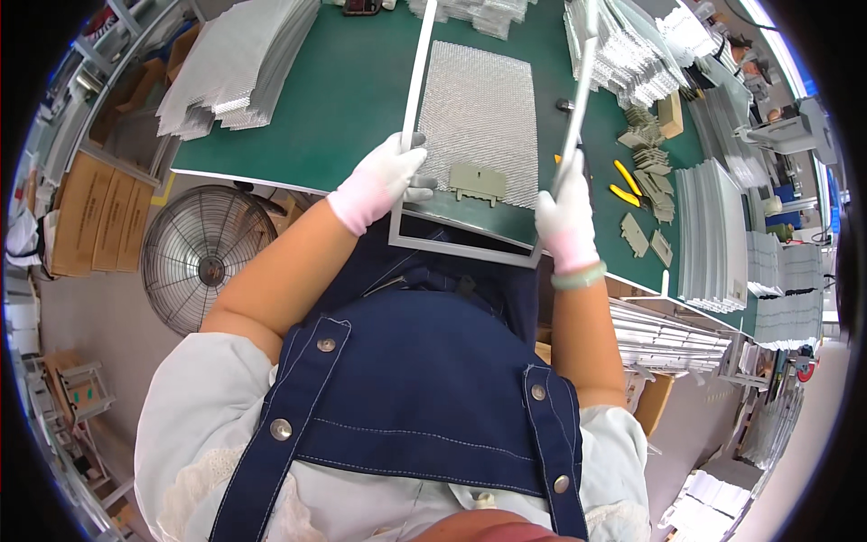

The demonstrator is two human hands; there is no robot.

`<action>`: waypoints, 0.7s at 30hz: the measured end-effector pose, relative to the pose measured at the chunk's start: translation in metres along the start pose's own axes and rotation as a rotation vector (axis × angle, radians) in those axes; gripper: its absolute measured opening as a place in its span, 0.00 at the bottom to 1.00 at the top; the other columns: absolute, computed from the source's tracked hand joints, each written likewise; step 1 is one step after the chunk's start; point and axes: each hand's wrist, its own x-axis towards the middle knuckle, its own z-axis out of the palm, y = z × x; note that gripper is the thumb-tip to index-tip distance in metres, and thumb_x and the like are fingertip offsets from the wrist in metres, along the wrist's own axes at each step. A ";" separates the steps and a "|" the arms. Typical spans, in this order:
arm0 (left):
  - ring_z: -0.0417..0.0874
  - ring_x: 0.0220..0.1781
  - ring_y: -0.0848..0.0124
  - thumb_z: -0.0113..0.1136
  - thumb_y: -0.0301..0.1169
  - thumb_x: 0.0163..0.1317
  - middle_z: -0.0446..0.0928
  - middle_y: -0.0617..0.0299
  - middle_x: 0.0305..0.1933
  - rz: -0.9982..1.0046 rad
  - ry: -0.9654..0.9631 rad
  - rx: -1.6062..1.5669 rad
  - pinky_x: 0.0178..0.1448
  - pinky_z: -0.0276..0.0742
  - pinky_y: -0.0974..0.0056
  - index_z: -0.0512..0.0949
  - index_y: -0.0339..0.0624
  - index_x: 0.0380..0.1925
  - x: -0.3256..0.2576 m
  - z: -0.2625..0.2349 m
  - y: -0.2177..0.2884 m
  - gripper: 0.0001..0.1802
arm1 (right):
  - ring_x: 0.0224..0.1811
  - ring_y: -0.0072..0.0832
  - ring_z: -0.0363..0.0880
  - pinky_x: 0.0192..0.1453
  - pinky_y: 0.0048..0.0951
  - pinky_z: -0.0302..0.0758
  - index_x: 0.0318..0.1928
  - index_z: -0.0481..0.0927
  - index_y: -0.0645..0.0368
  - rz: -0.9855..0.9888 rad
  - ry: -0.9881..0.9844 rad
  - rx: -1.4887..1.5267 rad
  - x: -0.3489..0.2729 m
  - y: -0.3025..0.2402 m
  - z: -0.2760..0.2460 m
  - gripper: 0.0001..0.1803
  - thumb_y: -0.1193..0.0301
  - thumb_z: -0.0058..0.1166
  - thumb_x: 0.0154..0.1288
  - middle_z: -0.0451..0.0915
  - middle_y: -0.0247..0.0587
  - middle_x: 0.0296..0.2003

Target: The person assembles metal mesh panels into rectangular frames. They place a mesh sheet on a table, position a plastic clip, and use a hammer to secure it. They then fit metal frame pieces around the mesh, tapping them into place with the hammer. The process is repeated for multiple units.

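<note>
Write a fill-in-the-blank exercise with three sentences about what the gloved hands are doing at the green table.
1. Both hands wear white ____.
2. The left hand and the right hand grip opposite side rails of a rectangular grey metal ____ holding the silver mesh filter panel.
3. A pale green bracelet sits on the ____ wrist.

Missing words: gloves; frame; right

Factory assembly bench [343, 99], stacked mesh filters [239, 68], metal frames [713, 235], cartons [95, 217]
</note>
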 end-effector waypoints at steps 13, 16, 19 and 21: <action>0.84 0.36 0.50 0.60 0.51 0.62 0.81 0.45 0.28 -0.026 0.195 1.131 0.45 0.78 0.54 0.80 0.31 0.37 -0.046 -0.039 -0.018 0.28 | 0.47 0.46 0.81 0.55 0.39 0.77 0.64 0.66 0.71 0.215 -0.170 0.178 -0.069 0.006 0.029 0.35 0.64 0.61 0.63 0.80 0.58 0.45; 0.86 0.36 0.54 0.63 0.55 0.59 0.82 0.45 0.30 -0.033 0.169 0.983 0.45 0.78 0.55 0.81 0.31 0.35 -0.055 -0.050 -0.031 0.31 | 0.32 0.29 0.82 0.41 0.29 0.80 0.64 0.64 0.69 0.340 -0.290 0.309 -0.099 -0.015 0.018 0.37 0.66 0.66 0.60 0.82 0.45 0.37; 0.84 0.34 0.69 0.62 0.45 0.66 0.83 0.52 0.35 -0.099 0.113 0.162 0.43 0.80 0.65 0.79 0.30 0.43 -0.049 -0.048 -0.057 0.24 | 0.31 0.17 0.78 0.31 0.18 0.78 0.62 0.62 0.69 0.694 -0.216 0.909 -0.103 -0.017 0.023 0.30 0.72 0.62 0.65 0.79 0.38 0.35; 0.84 0.37 0.69 0.60 0.41 0.68 0.81 0.50 0.43 -0.204 0.054 -0.113 0.43 0.81 0.67 0.76 0.31 0.48 -0.054 -0.043 -0.060 0.21 | 0.31 0.18 0.78 0.31 0.18 0.78 0.60 0.63 0.69 0.800 -0.147 0.994 -0.104 -0.017 0.025 0.26 0.71 0.60 0.68 0.77 0.38 0.36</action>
